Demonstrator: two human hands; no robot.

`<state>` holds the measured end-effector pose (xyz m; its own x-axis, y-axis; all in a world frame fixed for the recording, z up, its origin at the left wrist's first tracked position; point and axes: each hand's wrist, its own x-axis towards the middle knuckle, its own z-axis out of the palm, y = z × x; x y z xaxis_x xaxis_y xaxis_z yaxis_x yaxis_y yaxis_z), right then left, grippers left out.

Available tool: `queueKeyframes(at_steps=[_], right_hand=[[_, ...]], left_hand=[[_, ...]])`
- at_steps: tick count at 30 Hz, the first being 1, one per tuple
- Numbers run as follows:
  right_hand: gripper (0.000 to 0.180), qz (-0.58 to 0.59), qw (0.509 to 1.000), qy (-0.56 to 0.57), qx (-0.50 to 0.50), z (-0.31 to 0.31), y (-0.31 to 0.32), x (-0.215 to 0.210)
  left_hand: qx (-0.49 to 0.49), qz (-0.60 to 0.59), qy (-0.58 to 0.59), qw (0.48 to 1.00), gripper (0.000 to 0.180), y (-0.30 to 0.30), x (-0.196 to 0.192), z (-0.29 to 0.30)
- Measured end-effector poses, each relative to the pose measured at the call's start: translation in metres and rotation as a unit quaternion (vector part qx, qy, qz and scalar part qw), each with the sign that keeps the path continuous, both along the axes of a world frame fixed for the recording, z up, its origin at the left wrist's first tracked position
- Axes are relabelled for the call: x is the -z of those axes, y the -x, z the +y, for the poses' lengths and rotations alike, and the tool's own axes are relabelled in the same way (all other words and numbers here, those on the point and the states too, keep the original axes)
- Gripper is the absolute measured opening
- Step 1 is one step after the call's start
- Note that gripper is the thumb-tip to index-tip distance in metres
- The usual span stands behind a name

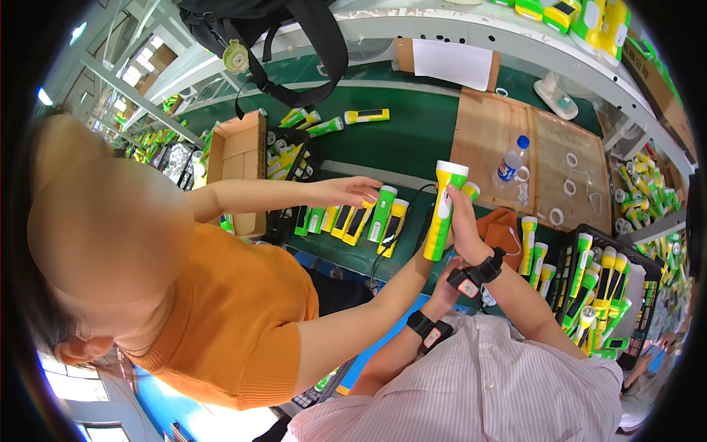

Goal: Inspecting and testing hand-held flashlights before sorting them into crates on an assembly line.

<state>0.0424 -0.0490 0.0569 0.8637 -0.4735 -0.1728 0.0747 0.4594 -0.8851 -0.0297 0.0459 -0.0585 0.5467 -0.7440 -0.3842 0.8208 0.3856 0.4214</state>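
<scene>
A yellow, green and white flashlight (pixel 440 221) stands nearly upright, its wide white head at the top. My right hand (pixel 464 225) is closed along its right side, the fingers partly behind it. Below, close to my right wrist, is my left hand (pixel 444 283); its fingers are mostly hidden. Beside me a person in an orange top reaches one forearm (pixel 390 302) toward the same flashlight, the hand hidden behind it. That person's other hand (pixel 350 191) is over a row of yellow and green flashlights (pixel 353 223) on the green bench.
A black crate (pixel 648 295) full of flashlights stands at my right. A water bottle (pixel 512 162) and white rings (pixel 569 188) lie on a wooden board (pixel 479 132). At the left is a cardboard box (pixel 237 158); a black bag (pixel 309 33) hangs at the top.
</scene>
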Motion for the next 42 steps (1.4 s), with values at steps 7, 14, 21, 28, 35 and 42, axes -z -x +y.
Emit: queueKeyframes(at_steps=[7, 14, 21, 28, 35, 42], right_hand=[[0.040, -0.003, 1.000, 0.015, 0.016, 0.001, -0.004, -0.007], [0.047, -0.005, 0.994, 0.104, -0.044, 0.004, -0.011, -0.003], [0.057, 0.279, 0.878, 0.363, 0.139, -0.064, -0.015, 0.124], [0.062, 0.345, 0.909, 0.208, 0.107, -0.046, -0.033, 0.211], [0.037, 0.175, 0.982, 0.058, 0.049, -0.044, 0.018, 0.141], [0.068, 0.130, 0.963, 0.232, -0.035, -0.027, 0.085, 0.031]], left_hand=[[0.016, 0.057, 0.022, 0.998, 0.023, 0.003, 0.020, 0.002], [0.024, 0.065, 0.023, 0.997, 0.021, 0.000, 0.017, 0.007], [-0.052, 0.096, -0.091, 0.990, 0.013, -0.010, 0.004, 0.015], [-0.104, 0.100, -0.131, 0.981, 0.014, -0.016, 0.001, 0.039], [-0.098, 0.012, -0.197, 0.975, 0.023, -0.038, 0.007, 0.040], [0.029, -0.081, -0.059, 0.995, 0.039, -0.059, -0.048, -0.013]])
